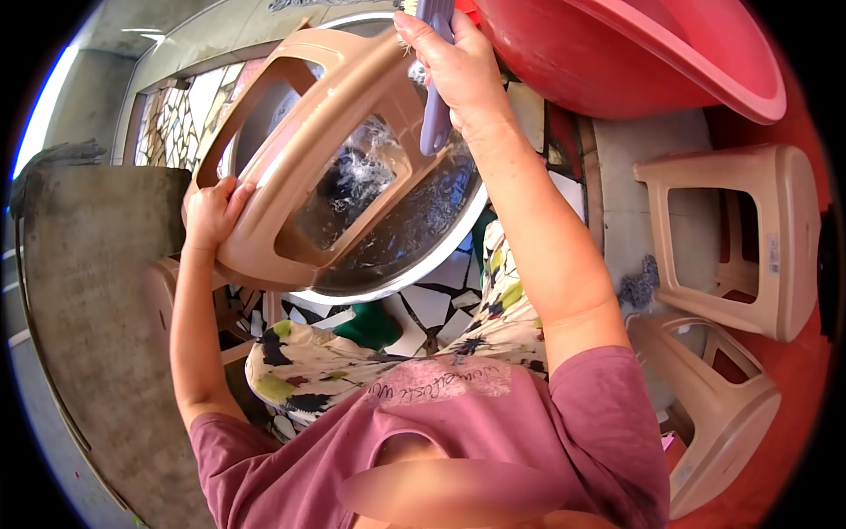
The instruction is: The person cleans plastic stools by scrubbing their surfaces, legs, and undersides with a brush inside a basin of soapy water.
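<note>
A light-brown plastic stool [295, 167] is tilted on its side over a wide metal basin [388, 289] of foamy water [449, 203]. My left hand [214, 214] grips the stool's lower left edge, fingers wrapped round it. At the stool's upper right, my right hand [460, 81] is closed round a scrub brush [434, 123] with a blue-grey handle. Its pale bristles show near the stool's edge; whether they touch the plastic I cannot tell.
A large red tub [564, 62] stands at the upper right. Two similar stools, one upright-looking [789, 238] and one tipped [731, 423], are on the right. A grey-brown slab [106, 291] lies to the left. Broken-tile flooring [427, 307] shows below the basin.
</note>
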{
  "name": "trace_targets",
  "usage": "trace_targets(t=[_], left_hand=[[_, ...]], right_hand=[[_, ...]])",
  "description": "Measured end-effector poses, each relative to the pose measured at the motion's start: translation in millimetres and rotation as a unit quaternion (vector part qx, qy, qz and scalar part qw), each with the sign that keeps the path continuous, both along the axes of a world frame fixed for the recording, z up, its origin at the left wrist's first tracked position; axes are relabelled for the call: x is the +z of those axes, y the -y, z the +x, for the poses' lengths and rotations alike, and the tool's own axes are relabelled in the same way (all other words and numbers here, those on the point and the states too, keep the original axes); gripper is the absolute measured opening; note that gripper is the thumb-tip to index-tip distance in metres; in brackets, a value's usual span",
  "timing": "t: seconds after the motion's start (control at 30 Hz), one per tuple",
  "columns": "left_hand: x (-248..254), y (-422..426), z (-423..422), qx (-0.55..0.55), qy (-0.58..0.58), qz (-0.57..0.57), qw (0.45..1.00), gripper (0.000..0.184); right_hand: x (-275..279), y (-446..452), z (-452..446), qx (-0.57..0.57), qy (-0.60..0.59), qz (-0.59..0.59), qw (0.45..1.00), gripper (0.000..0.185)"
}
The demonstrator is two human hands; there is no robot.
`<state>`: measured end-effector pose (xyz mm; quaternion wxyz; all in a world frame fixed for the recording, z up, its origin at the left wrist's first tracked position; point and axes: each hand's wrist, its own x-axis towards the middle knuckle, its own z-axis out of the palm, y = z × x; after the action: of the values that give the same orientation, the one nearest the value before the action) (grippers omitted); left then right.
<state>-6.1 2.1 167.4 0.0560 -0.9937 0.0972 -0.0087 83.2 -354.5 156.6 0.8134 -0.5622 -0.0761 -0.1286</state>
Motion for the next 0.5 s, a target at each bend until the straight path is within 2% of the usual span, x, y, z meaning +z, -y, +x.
trace_targets(t=[0.03,0.1,0.17,0.23,0.27,0.37,0.4,0.43,0.5], left_hand=[[5.3,-1.8,4.6,-0.036,-0.013,-0.037,0.999,0.048],[16.4,-5.9,17.6,-0.105,-0.035,0.031,0.993,0.047],[23.1,-8.3,28.6,-0.118,-0.06,0.061,0.989,0.046],[25.7,-13.1,36.8,-0.231,-0.072,0.08,0.967,0.048],[27.6,-16.2,37.7,-0.21,-0.123,0.139,0.96,0.051],[24.2,-29.1,35.5,-0.265,-0.124,0.125,0.948,0.061],[22.4,-34.5,34.7,-0.216,-0.175,0.148,0.949,0.065],[20.9,-39.9,33.4,-0.216,-0.177,0.144,0.949,0.065],[21.3,-48.3,31.1,-0.299,-0.146,0.203,0.921,0.066]], right_hand=[[-0.8,-0.2,0.7,-0.024,0.029,-0.015,0.999,0.036],[0.5,0.7,-2.0,-0.005,0.009,0.016,1.0,0.036],[3.5,4.5,-4.8,0.014,-0.014,0.044,0.999,0.035],[6.8,9.7,-6.7,0.06,-0.075,0.0,0.995,0.034],[9.2,9.4,-7.8,0.06,-0.076,-0.003,0.995,0.034],[9.3,5.8,-9.2,0.045,-0.074,0.015,0.996,0.033],[5.4,3.3,-7.7,0.046,-0.065,0.018,0.997,0.032],[2.5,1.1,-6.5,0.047,-0.057,0.02,0.997,0.031],[-1.0,1.4,-7.3,0.056,-0.065,-0.007,0.996,0.032]])
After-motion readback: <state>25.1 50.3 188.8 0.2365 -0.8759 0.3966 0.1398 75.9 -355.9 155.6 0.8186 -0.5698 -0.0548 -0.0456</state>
